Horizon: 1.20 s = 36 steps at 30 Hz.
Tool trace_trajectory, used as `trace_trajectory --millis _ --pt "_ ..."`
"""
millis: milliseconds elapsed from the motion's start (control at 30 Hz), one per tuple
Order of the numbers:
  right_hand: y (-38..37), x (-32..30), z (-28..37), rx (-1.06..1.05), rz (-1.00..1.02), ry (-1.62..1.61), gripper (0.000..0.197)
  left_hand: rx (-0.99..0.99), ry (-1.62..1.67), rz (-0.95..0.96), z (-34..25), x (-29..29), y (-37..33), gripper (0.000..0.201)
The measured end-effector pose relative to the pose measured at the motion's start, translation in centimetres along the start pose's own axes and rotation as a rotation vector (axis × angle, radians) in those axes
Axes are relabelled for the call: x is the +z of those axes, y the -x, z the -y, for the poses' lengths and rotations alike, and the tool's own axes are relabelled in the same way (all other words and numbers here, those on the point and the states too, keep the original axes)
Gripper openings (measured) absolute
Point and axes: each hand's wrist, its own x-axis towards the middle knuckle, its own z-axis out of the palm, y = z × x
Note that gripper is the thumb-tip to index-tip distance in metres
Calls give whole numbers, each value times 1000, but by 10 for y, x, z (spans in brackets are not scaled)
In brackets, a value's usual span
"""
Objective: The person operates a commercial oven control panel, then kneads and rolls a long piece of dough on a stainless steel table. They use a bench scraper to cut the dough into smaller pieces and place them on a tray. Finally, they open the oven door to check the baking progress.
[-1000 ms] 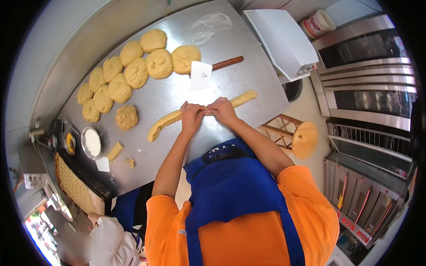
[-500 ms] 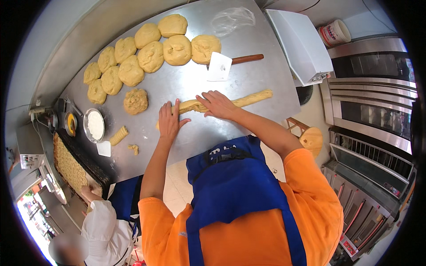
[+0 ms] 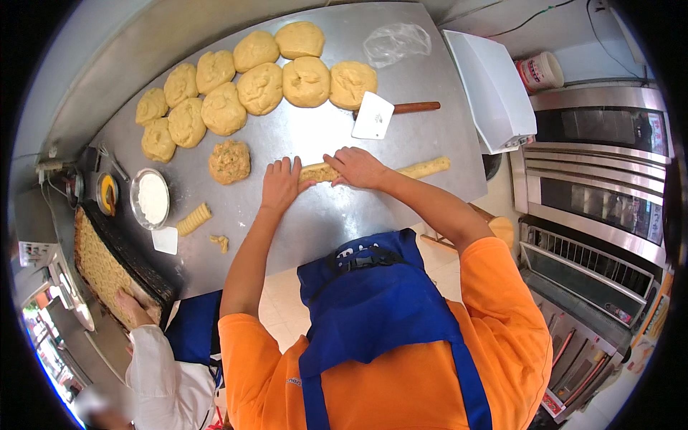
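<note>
A long, pale yellow dough roll [image 3: 424, 168] lies across the near part of the steel table, with a darker filling showing along its open seam between my hands. My left hand [image 3: 281, 183] holds its left stretch, fingers over the far side and thumb at the near edge. My right hand [image 3: 357, 168] grips the roll a little further right, fingers bent over it; the dough beneath both palms is hidden. Left of my left hand sits a flecked ball of filling [image 3: 229, 162]. Beyond the roll, a white scraper [image 3: 372, 116] rests over a wooden rolling pin [image 3: 417, 107].
Several dough balls [image 3: 260, 89] stand in two rows at the far left. Nearer are a flour bowl [image 3: 152, 200], a ridged dough piece [image 3: 194, 219], a dough scrap [image 3: 220, 244] and another scraper [image 3: 165, 240]. A co-worker's hand [image 3: 131, 307] reaches over a filled tray [image 3: 93, 247].
My left thumb has come in from its spread position to the dough's edge. My right hand stays on the roll. The co-worker's hand has moved further over the tray; the view has shifted slightly.
</note>
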Motion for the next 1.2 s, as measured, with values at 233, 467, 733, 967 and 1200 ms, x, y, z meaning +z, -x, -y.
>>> trace_trajectory --millis 233,467,733,967,1200 --pt "-15 -9 20 42 3 41 79 -127 -50 -41 -18 -10 34 92" --pt "-29 2 5 40 17 -72 56 -136 116 34 15 11 22 80" --pt "0 -13 24 -188 158 -356 51 -158 626 447 4 -83 56 62" --pt "76 -44 12 148 -41 -297 86 -205 515 -130 -87 -41 92 69" --pt "111 -25 -5 288 -112 -297 58 -115 636 -11 -141 5 -6 39"
